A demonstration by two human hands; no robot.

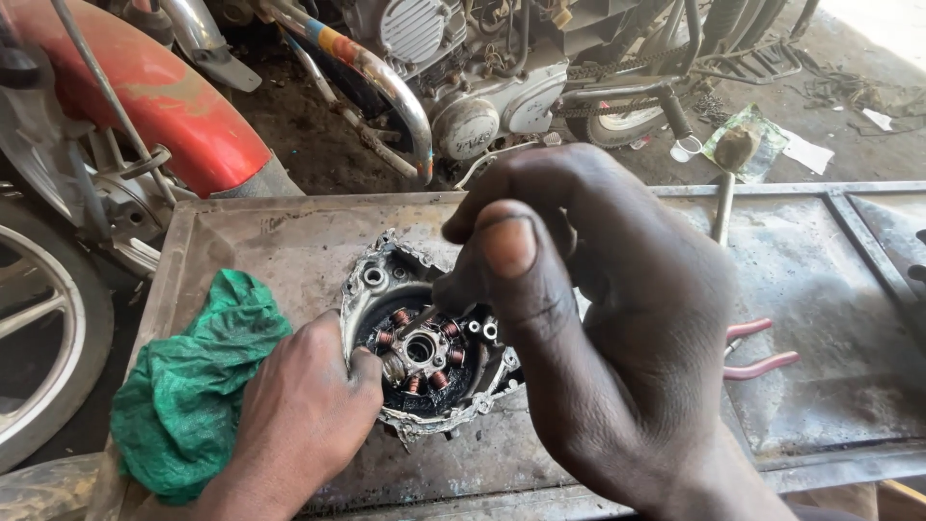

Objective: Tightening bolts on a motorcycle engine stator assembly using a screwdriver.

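Note:
A grimy aluminium engine cover [391,280] lies on a metal tray [289,232], its inside facing up with a ring of copper-wound stator coils [421,352] around a central hole. My left hand [304,410] grips the cover's left rim and steadies it. My right hand [598,318] hovers over the cover's right side, fingers curled close together, pinching a thin tool or small part that points down at the coils; what it is stays blurred.
A crumpled green rag [188,386] lies left of the cover. Red-handled pliers [757,352] peek out behind my right hand. A hammer [733,159] rests at the tray's far edge. A motorcycle engine [482,87] and red fender [164,96] stand behind.

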